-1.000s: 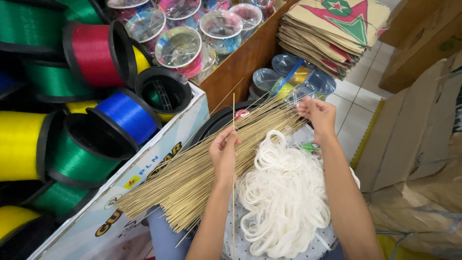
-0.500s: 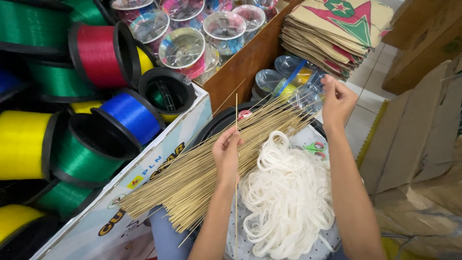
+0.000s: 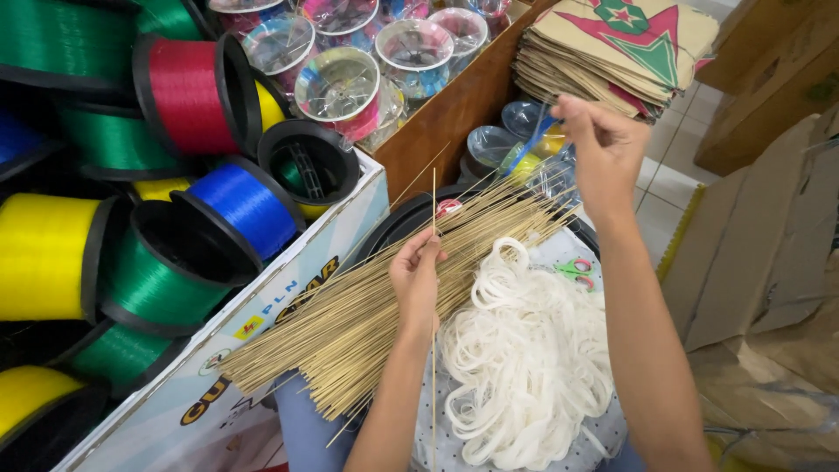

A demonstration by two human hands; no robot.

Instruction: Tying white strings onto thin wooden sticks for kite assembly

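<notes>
Left hand [image 3: 418,281]: fingers pinched together on one thin bamboo stick [image 3: 433,288], held upright above the lap, its lower end running down past the wrist. Right hand [image 3: 603,150]: raised near the stack of paper kites [image 3: 612,48], fingertips pinched together; whether anything is between them cannot be told. Bundle of bamboo sticks [image 3: 367,315]: lying slantwise across the lap, under the left hand, one end resting on the printed cardboard box [image 3: 262,306]. Heap of white cord [image 3: 524,358]: on the dotted cloth [image 3: 603,433], just beside the bundle. Small scissors [image 3: 577,269]: on the cloth, beside the cord. Spools of red [image 3: 179,92], blue [image 3: 240,205], green [image 3: 157,280] and yellow [image 3: 39,253] line: packed in the box to the left. Clear plastic reels [image 3: 341,83]: in the wooden crate beyond
</notes>
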